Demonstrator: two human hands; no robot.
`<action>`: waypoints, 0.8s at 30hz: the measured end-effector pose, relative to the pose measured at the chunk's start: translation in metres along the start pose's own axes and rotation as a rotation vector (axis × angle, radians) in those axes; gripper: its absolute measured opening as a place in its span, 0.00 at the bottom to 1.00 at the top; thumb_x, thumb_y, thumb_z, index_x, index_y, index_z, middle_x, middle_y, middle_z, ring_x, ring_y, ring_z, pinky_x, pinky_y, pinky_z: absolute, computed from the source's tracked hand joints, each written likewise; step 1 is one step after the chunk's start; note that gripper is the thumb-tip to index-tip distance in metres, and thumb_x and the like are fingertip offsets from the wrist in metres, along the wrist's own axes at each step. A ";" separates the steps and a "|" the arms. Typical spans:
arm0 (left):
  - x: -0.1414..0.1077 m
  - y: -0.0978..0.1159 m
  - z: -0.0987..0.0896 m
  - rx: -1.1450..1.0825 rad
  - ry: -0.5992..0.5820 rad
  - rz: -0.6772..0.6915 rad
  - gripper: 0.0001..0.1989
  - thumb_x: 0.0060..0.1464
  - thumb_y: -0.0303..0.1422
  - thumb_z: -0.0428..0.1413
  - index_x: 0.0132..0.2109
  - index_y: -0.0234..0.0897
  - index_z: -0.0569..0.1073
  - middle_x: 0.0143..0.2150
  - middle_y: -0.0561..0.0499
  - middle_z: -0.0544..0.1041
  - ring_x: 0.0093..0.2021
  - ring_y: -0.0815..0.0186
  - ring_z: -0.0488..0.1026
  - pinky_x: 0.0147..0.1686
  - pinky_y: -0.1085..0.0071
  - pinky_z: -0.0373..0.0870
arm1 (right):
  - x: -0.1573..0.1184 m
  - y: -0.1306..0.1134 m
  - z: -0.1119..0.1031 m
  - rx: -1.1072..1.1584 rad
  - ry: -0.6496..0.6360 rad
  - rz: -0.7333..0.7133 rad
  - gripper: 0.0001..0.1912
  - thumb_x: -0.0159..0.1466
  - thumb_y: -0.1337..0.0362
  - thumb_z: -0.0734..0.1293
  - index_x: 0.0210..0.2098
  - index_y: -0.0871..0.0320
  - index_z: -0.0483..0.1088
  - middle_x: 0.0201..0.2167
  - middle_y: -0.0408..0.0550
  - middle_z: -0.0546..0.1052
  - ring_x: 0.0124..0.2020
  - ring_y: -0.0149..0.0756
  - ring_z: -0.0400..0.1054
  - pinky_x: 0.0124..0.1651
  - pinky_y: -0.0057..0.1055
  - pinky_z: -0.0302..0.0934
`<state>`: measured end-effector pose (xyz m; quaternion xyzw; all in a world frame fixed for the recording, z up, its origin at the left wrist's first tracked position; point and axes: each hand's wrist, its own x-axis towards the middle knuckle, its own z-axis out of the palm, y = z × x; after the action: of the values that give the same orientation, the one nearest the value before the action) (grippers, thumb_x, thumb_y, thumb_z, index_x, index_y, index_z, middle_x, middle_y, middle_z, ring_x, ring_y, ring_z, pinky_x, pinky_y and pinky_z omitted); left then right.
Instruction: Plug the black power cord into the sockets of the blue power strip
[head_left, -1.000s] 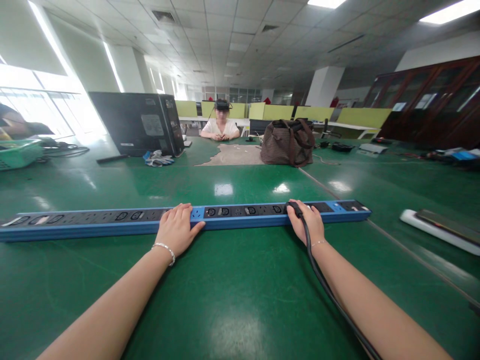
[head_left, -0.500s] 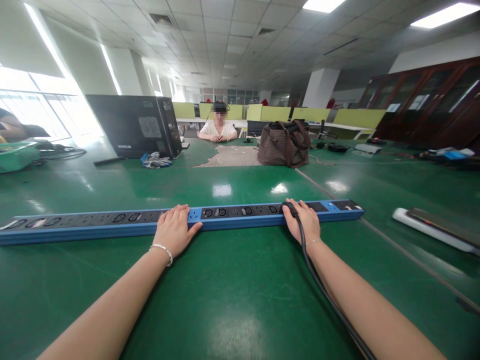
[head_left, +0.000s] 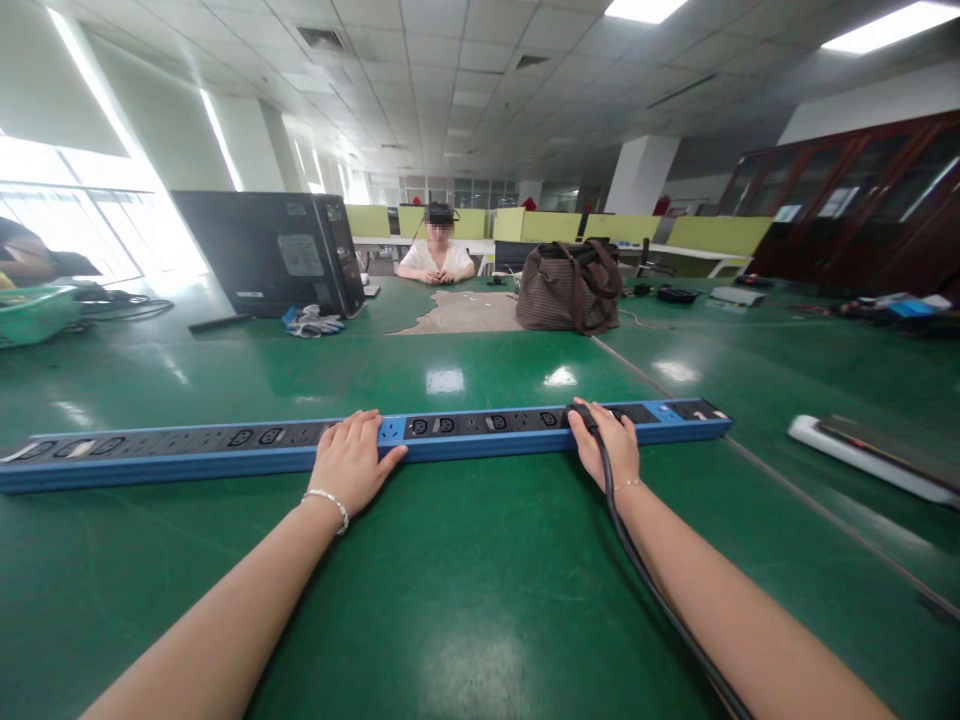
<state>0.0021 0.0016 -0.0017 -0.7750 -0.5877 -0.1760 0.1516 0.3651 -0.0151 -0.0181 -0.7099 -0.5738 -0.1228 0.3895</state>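
No words, numbers or brand can be read. The computer tower point(head_left: 240, 255), near the far left corner of the table point(head_left: 465, 560), bears a large pale label point(head_left: 300, 255) on its broad dark side; its lines are too small to make out. A smaller label point(head_left: 296, 209) sits above it, near the tower's top edge, and a small whitish mark point(head_left: 249, 295) lies low on the same side, both illegible. On the blue and black power strip point(head_left: 450, 448), a white sticker point(head_left: 19, 450) lies at the left end and a small pale sticker point(head_left: 718, 414) at the right end, both too small to read.
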 end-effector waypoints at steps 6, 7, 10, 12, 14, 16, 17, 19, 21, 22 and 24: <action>0.000 0.001 0.000 0.006 -0.011 -0.011 0.31 0.56 0.51 0.41 0.55 0.30 0.66 0.57 0.37 0.69 0.58 0.51 0.63 0.57 0.55 0.56 | 0.006 -0.007 -0.006 0.197 0.081 0.106 0.22 0.62 0.50 0.57 0.42 0.55 0.75 0.43 0.50 0.78 0.48 0.43 0.69 0.59 0.49 0.47; 0.000 0.001 0.000 0.004 -0.011 -0.011 0.31 0.56 0.51 0.41 0.55 0.31 0.65 0.57 0.37 0.69 0.59 0.52 0.63 0.57 0.55 0.56 | 0.008 -0.008 -0.010 0.264 0.122 0.164 0.23 0.62 0.49 0.56 0.42 0.56 0.75 0.42 0.51 0.79 0.47 0.44 0.70 0.57 0.47 0.51; 0.000 0.001 -0.001 0.000 -0.012 -0.005 0.31 0.57 0.51 0.41 0.55 0.31 0.65 0.58 0.38 0.69 0.59 0.52 0.63 0.57 0.56 0.56 | 0.010 -0.010 -0.023 0.422 0.245 0.372 0.27 0.62 0.48 0.55 0.42 0.61 0.75 0.40 0.56 0.79 0.43 0.45 0.71 0.49 0.40 0.61; 0.000 0.001 -0.001 0.000 -0.012 -0.007 0.31 0.57 0.51 0.41 0.55 0.30 0.65 0.58 0.37 0.68 0.59 0.52 0.63 0.57 0.56 0.55 | 0.007 -0.013 -0.027 0.449 0.218 0.365 0.26 0.61 0.48 0.57 0.42 0.61 0.76 0.41 0.55 0.78 0.45 0.46 0.71 0.50 0.39 0.61; 0.000 0.002 -0.002 0.002 -0.014 -0.010 0.31 0.57 0.50 0.41 0.55 0.29 0.65 0.58 0.37 0.68 0.59 0.52 0.63 0.57 0.56 0.55 | 0.002 -0.019 -0.025 0.469 0.126 0.258 0.24 0.60 0.49 0.59 0.43 0.59 0.75 0.42 0.53 0.78 0.47 0.45 0.70 0.53 0.39 0.60; -0.001 0.002 -0.002 0.008 -0.015 -0.011 0.31 0.57 0.50 0.41 0.55 0.29 0.65 0.58 0.37 0.68 0.59 0.52 0.63 0.57 0.56 0.55 | -0.004 -0.031 -0.019 0.500 0.052 0.163 0.24 0.60 0.50 0.60 0.46 0.58 0.74 0.45 0.51 0.77 0.49 0.43 0.70 0.55 0.39 0.59; -0.001 0.003 -0.002 0.010 -0.014 -0.012 0.30 0.57 0.50 0.41 0.55 0.30 0.65 0.58 0.37 0.68 0.59 0.52 0.63 0.57 0.56 0.55 | -0.007 -0.039 -0.015 0.516 0.026 0.126 0.24 0.60 0.50 0.60 0.48 0.57 0.73 0.47 0.51 0.76 0.50 0.43 0.69 0.55 0.39 0.59; -0.001 0.003 -0.002 0.012 -0.007 -0.014 0.30 0.57 0.50 0.41 0.55 0.30 0.65 0.58 0.37 0.68 0.59 0.52 0.63 0.57 0.56 0.55 | -0.013 -0.060 -0.006 0.551 -0.008 0.073 0.25 0.60 0.52 0.61 0.52 0.57 0.70 0.51 0.51 0.74 0.53 0.41 0.67 0.57 0.38 0.58; -0.001 0.003 -0.001 0.012 0.002 -0.012 0.30 0.57 0.50 0.41 0.55 0.30 0.65 0.58 0.37 0.68 0.59 0.52 0.63 0.57 0.56 0.55 | -0.019 -0.084 0.002 0.571 -0.075 0.027 0.23 0.61 0.53 0.60 0.52 0.54 0.69 0.52 0.48 0.73 0.53 0.39 0.67 0.58 0.37 0.57; -0.001 0.003 -0.001 0.011 0.005 -0.010 0.31 0.57 0.50 0.41 0.55 0.29 0.65 0.58 0.37 0.68 0.59 0.52 0.63 0.57 0.56 0.55 | -0.021 -0.097 0.006 0.578 -0.096 0.017 0.22 0.62 0.53 0.59 0.52 0.53 0.70 0.51 0.47 0.74 0.53 0.38 0.67 0.59 0.38 0.56; -0.001 0.004 -0.001 0.009 0.009 -0.003 0.31 0.57 0.50 0.42 0.55 0.28 0.65 0.57 0.36 0.69 0.59 0.52 0.63 0.57 0.56 0.55 | -0.024 -0.119 0.012 0.566 -0.110 0.023 0.19 0.63 0.54 0.59 0.49 0.52 0.71 0.50 0.46 0.75 0.51 0.37 0.68 0.60 0.40 0.54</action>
<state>0.0054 -0.0013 -0.0011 -0.7726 -0.5891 -0.1769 0.1573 0.2462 -0.0197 0.0081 -0.5850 -0.5973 0.0856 0.5419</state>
